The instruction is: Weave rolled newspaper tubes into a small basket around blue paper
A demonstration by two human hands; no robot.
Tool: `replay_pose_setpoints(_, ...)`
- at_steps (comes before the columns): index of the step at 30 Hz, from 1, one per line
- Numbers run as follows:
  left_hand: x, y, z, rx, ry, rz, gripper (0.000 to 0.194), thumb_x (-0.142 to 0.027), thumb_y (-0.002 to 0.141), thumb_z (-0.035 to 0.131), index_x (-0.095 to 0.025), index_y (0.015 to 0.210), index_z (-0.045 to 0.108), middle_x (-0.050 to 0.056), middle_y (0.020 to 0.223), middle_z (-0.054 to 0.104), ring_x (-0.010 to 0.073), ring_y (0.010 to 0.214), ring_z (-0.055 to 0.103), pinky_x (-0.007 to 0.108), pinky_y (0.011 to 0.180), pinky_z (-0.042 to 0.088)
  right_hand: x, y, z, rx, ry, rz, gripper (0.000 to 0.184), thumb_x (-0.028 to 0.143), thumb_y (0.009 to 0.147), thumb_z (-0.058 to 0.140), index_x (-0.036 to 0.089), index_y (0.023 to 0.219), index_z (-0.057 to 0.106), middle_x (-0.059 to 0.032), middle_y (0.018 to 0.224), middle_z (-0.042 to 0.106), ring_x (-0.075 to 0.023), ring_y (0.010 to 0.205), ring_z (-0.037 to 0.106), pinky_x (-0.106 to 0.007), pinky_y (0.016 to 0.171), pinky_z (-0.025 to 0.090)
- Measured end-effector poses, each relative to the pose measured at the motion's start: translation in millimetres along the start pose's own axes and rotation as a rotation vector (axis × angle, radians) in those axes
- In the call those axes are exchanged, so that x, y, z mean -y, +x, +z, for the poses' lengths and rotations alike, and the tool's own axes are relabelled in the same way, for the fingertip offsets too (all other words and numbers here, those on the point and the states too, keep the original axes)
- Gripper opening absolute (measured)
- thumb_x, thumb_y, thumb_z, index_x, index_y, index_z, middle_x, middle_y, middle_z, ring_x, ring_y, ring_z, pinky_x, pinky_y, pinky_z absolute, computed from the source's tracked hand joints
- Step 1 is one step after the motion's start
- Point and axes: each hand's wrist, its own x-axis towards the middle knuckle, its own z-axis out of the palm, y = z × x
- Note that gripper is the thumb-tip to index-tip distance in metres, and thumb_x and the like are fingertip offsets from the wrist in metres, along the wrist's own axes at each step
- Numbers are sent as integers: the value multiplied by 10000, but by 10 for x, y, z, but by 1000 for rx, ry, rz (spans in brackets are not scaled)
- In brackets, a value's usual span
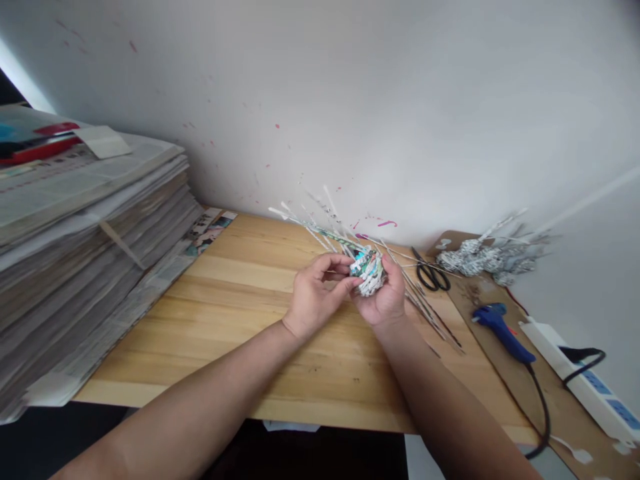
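A small woven ball of rolled paper strips (369, 270) is held above the wooden table (240, 313), with several loose thin paper rods (310, 223) sticking out of it up and to the left. My right hand (385, 297) cups the ball from below and the right, fingers wrapped around it. My left hand (317, 293) is at the ball's left side, its thumb and fingers pinching one of the strips where it meets the ball.
A tall stack of newspapers (75, 247) fills the left side. Black scissors (430, 273), finished woven paper pieces (480, 257), a blue glue gun (503, 327) and a white power strip (585, 387) lie at the right. More paper rods (430, 310) lie on the table.
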Motion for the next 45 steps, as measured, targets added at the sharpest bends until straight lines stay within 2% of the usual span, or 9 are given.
replay_pose_setpoints(6, 25, -25, 25, -32, 34, 21, 178, -244, 784, 819, -158, 910, 728, 42, 847, 735, 128, 746, 697, 255, 738, 613, -22, -37, 17, 110, -97, 83, 472, 570, 747, 684, 178, 1004, 745, -95, 948, 794, -321, 988, 732, -470, 811, 629)
replay_pose_setpoints(10, 68, -26, 25, 0, -51, -36, 204, -268, 802, 810, -155, 940, 710, 53, 901, 725, 144, 809, 711, 281, 795, 616, -27, -6, -5, 95, -132, 4, 411, 541, 776, 680, 197, 993, 731, -78, 922, 787, -308, 980, 733, -454, 827, 620)
replay_pose_setpoints(14, 45, -28, 15, 52, -217, -147, 345, -352, 852, 781, -165, 1112, 653, 93, 1106, 686, 177, 967, 707, 324, 896, 600, -49, 30, -25, 9, -277, -178, 329, 511, 777, 715, 211, 911, 694, -41, 848, 755, -249, 851, 724, -377, 753, 603)
replay_pose_setpoints(18, 3, -31, 6, 108, -329, -226, 591, -451, 886, 736, -213, 1387, 533, 118, 1272, 612, 208, 1076, 676, 360, 948, 577, -60, -17, -13, -127, -602, -453, 359, 439, 772, 781, 213, 1035, 688, -43, 980, 756, -213, 856, 712, -350, 777, 584)
replay_pose_setpoints(26, 10, -33, 5, 189, -395, -306, 581, -530, 969, 588, -326, 1505, 497, 60, 1575, 495, 271, 1498, 407, 442, 1246, 342, -125, -152, -27, 136, -1267, -950, 500, 293, 888, 699, 230, 1363, 557, -136, 1306, 659, -286, 1191, 631, -486, 1034, 525)
replay_pose_setpoints(31, 47, -33, 56, 70, -575, -391, 586, -529, 949, 627, -329, 1491, 524, 60, 1512, 574, 252, 1420, 513, 447, 1230, 371, -181, -192, 2, 193, -1333, -1015, 648, 214, 874, 668, 248, 1480, 443, -154, 1406, 596, -315, 1309, 566, -548, 1105, 488)
replay_pose_setpoints(37, -15, 3, 12, 3, -520, -413, 792, -323, 792, 846, -324, 1506, 503, 73, 1361, 670, 210, 1132, 683, 366, 1017, 547, -171, -271, 67, 284, -1293, -1009, 773, 145, 839, 614, 264, 1562, 367, -142, 1507, 535, -328, 1395, 514, -575, 1147, 470)
replay_pose_setpoints(41, -13, 41, -40, -8, -495, -380, 823, -293, 793, 832, -337, 1521, 451, 65, 1250, 691, 151, 926, 692, 293, 839, 581, -134, -325, 96, 330, -1202, -984, 776, 149, 825, 591, 254, 1569, 397, -119, 1544, 514, -327, 1427, 494, -565, 1176, 451)
replay_pose_setpoints(45, 55, 47, -69, -49, -445, -293, 763, -302, 793, 828, -321, 1439, 423, 48, 1133, 684, 152, 896, 682, 282, 794, 570, -118, -351, 94, 334, -1134, -978, 734, 164, 862, 579, 256, 1573, 419, -97, 1557, 517, -319, 1436, 493, -542, 1194, 437)
